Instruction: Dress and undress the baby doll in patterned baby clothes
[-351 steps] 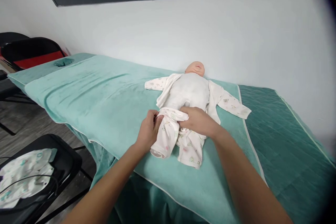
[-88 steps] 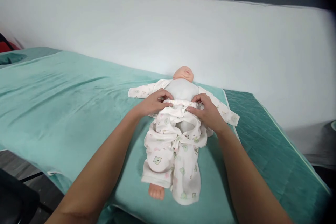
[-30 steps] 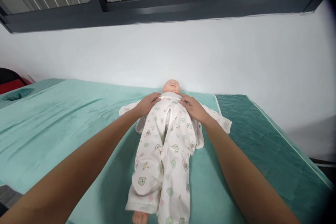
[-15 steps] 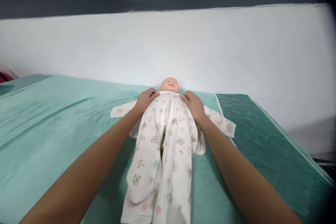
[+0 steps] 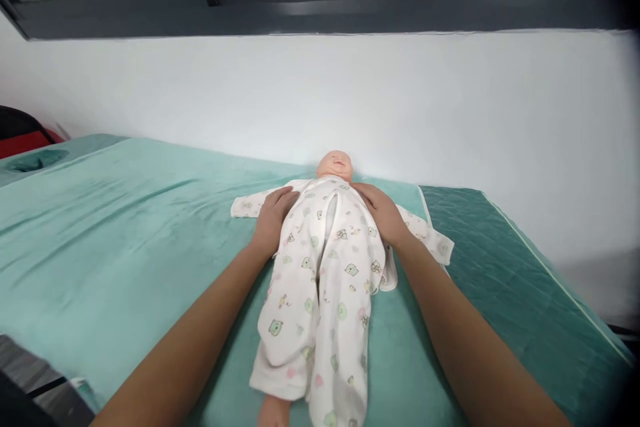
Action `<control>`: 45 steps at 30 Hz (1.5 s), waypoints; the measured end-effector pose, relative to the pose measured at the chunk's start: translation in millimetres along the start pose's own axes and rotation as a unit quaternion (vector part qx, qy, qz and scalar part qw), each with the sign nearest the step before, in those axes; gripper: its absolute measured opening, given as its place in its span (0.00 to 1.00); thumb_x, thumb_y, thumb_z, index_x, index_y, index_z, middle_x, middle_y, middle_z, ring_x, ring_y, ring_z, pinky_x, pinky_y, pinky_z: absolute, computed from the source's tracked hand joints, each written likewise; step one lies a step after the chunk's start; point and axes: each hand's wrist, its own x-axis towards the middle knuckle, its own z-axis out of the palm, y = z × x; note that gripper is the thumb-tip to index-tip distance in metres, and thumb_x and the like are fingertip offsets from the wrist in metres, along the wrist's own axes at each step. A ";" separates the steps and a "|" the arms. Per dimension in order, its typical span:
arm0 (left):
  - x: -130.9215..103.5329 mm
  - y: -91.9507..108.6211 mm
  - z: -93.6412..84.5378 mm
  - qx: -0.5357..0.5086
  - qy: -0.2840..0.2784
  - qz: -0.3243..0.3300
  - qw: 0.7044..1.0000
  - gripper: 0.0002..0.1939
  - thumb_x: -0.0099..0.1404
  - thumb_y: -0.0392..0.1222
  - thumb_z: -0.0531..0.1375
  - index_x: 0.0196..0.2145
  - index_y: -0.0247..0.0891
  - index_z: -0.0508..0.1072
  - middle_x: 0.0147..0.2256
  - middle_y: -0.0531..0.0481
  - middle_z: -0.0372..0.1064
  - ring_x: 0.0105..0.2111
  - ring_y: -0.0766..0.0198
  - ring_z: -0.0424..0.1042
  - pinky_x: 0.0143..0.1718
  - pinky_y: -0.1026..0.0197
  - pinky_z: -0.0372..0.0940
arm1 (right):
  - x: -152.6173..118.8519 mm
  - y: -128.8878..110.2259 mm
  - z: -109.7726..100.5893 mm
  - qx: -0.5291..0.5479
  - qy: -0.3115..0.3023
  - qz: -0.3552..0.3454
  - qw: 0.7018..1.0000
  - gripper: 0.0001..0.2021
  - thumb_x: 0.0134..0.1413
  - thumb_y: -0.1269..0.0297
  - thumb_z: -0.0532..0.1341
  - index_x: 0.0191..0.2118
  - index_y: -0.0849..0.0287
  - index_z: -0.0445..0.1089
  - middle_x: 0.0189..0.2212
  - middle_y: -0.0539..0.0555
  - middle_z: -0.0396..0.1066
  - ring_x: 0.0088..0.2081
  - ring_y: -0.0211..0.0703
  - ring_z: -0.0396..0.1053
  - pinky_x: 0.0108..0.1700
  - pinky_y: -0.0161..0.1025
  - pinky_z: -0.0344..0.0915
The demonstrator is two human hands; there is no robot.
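Observation:
A doll [image 5: 335, 165] lies on its back, head toward the wall, with a printed white top showing at its sleeves [image 5: 425, 235]. Printed white pants [image 5: 345, 267] cover its front from the neck down, and one foot [image 5: 274, 411] shows below a leg. My left hand [image 5: 278, 213] rests flat against the left side of the cloth near the chest, fingers extended. On the other side my right hand [image 5: 377, 208] lies along the upper edge by the doll's shoulder, its fingers stretched out.
A light green sheet [image 5: 125, 233] covers the bed, with a darker quilted mat [image 5: 505, 280] at the right. Behind stands a white wall [image 5: 300, 93] below a barred window. A red and black item [image 5: 25, 140] sits far left.
My left hand has slid down from the top edge of the pants and its fingers have flattened. My right hand has loosened too. The view has shifted, showing a foot.

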 end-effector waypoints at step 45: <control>-68.4 20.0 -40.2 -0.029 0.187 -0.208 0.960 0.09 0.64 0.38 0.52 0.41 0.42 0.68 0.41 0.48 0.70 0.41 0.59 0.70 0.44 0.56 0.65 | -91.3 -34.1 -35.8 0.152 0.032 0.434 0.888 0.22 0.43 0.47 0.66 0.40 0.58 0.75 0.25 0.52 0.74 0.26 0.44 0.69 0.26 0.39 0.64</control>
